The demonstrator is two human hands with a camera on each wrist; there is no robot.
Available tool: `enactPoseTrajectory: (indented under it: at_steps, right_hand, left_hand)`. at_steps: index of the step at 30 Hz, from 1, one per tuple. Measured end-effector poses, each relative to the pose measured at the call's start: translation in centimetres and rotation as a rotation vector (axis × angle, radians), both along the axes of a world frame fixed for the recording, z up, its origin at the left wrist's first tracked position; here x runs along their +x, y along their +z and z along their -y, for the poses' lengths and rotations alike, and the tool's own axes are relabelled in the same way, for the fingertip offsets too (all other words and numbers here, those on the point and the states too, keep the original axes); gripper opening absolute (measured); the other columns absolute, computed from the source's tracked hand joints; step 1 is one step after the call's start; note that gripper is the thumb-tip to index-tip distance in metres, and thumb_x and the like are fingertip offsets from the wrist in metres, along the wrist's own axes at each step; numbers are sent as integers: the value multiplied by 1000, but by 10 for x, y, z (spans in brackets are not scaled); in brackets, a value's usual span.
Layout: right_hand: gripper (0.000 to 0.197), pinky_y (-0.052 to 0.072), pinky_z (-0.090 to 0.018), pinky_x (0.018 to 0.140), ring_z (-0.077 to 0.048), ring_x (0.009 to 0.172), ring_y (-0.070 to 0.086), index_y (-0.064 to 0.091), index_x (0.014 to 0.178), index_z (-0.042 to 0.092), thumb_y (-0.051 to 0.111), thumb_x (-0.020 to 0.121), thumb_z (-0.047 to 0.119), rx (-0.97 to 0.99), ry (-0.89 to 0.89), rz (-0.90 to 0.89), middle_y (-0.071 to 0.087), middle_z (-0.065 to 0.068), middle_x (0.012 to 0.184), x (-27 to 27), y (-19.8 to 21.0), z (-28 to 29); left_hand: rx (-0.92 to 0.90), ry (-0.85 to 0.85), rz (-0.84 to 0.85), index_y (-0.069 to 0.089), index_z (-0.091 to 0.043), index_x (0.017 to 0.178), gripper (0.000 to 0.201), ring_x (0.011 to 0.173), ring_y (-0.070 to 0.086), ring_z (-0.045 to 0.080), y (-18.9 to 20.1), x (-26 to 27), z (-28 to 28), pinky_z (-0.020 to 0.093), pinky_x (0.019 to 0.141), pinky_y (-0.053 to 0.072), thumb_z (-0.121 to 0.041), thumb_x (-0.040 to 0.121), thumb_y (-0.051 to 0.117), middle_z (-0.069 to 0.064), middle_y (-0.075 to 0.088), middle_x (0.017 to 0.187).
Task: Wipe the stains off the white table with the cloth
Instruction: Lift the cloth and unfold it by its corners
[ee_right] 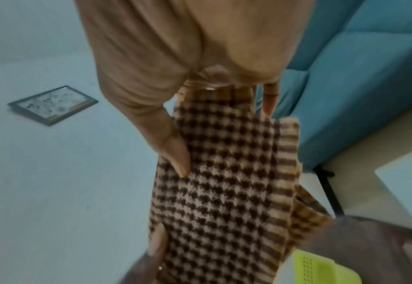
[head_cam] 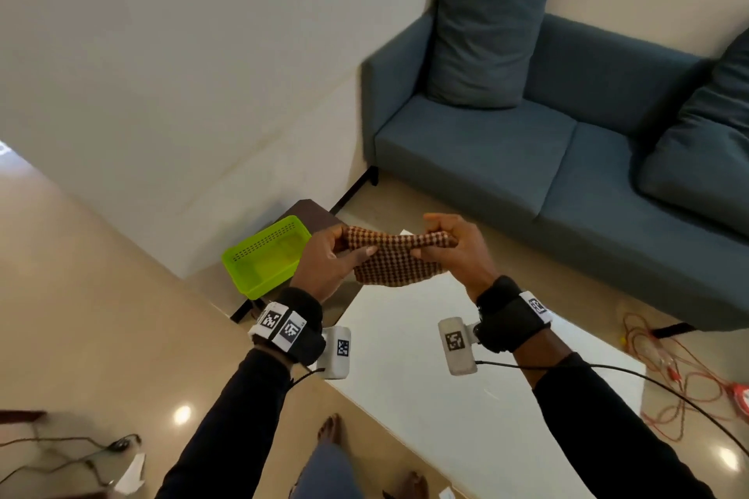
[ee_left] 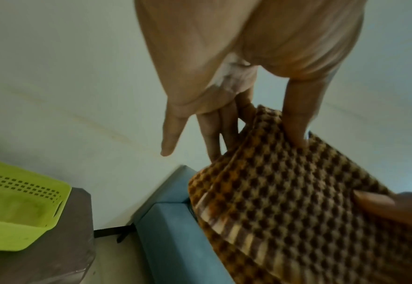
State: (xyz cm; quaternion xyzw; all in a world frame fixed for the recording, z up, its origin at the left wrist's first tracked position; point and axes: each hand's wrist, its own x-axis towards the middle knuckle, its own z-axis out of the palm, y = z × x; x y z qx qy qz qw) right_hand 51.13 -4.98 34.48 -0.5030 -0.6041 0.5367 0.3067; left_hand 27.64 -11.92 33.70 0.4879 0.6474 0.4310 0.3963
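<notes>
A brown and cream checked cloth [head_cam: 395, 257] hangs in the air between both hands, above the far end of the white table [head_cam: 466, 397]. My left hand [head_cam: 332, 255] pinches its left edge, thumb on top of the cloth [ee_left: 285, 201] and fingers behind. My right hand [head_cam: 450, 245] grips the right edge, thumb pressed into the cloth [ee_right: 224, 182]. No stains show on the visible part of the table.
A lime green plastic basket [head_cam: 263, 255] sits on a small dark stool [head_cam: 312, 211] left of the table. A blue sofa [head_cam: 567, 158] stands beyond it. Orange cables [head_cam: 681, 369] lie on the floor at right; a framed picture [ee_right: 51, 104] hangs on the wall.
</notes>
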Motion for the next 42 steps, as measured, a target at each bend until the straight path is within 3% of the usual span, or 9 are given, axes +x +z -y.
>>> enactPoseTrajectory:
  at_steps: [3,6,10,15,20,24,29,38,42]
  right_hand:
    - [50,57,-42,87,-31,113,67,67,112,15,82,72,41,-283,-22,-261,73,-5,114,-36,-13,-10]
    - [42,61,-42,79,-32,106,69,63,128,8,69,90,26,-685,-20,-490,73,-12,117,-89,-50,-9]
    - [31,63,-39,69,-29,94,72,64,123,4,51,96,-4,-808,-46,-437,72,-17,114,-175,-106,-26]
    - [33,57,-47,81,-34,98,67,62,122,10,47,97,-5,-906,-123,-280,70,-18,116,-287,-200,-76]
    - [42,55,-39,89,-36,121,61,58,129,3,55,90,-12,-663,-19,151,64,-16,127,-368,-295,-127]
    - [53,51,-46,105,-35,125,62,57,139,10,55,88,-7,-474,114,477,66,-16,134,-405,-346,-162]
    - [43,47,-38,100,-39,125,62,55,141,11,59,98,8,-387,213,604,67,-18,135,-424,-385,-173]
    - [61,56,-50,90,-43,116,62,39,143,5,65,87,9,-125,409,952,58,-22,130,-427,-389,-175]
    - [52,55,-51,86,-46,118,56,43,141,0,57,91,4,19,481,1091,50,-27,132,-430,-405,-161]
  left_hand:
    - [-14,138,135,67,-15,118,46,107,70,18,-20,-32,-13,41,91,60,-41,82,77,1,74,112]
    - [-69,235,232,66,-12,116,37,106,68,23,-52,-73,-28,43,90,58,-37,89,74,4,73,113]
    - [-218,355,78,63,-13,110,22,101,67,20,-115,-149,-44,37,86,54,-29,97,65,2,71,108]
    - [-452,320,-38,55,-11,115,28,105,65,28,-210,-243,-80,31,79,47,-34,101,57,4,66,109]
    - [-664,259,-249,53,-12,121,40,101,66,33,-292,-306,-112,38,80,51,-44,97,60,12,70,109]
    - [-807,220,-268,55,-4,123,42,114,62,36,-344,-323,-131,39,91,49,-26,91,71,16,66,120]
    - [-870,222,-281,45,3,135,42,120,59,39,-384,-326,-150,43,97,49,-10,97,57,21,62,129]
    - [-892,111,-476,8,9,154,74,104,67,39,-376,-326,-151,44,81,54,-3,93,49,20,67,116]
    - [-851,-2,-640,22,2,150,57,98,69,38,-390,-325,-158,46,76,56,-4,97,42,18,66,112]
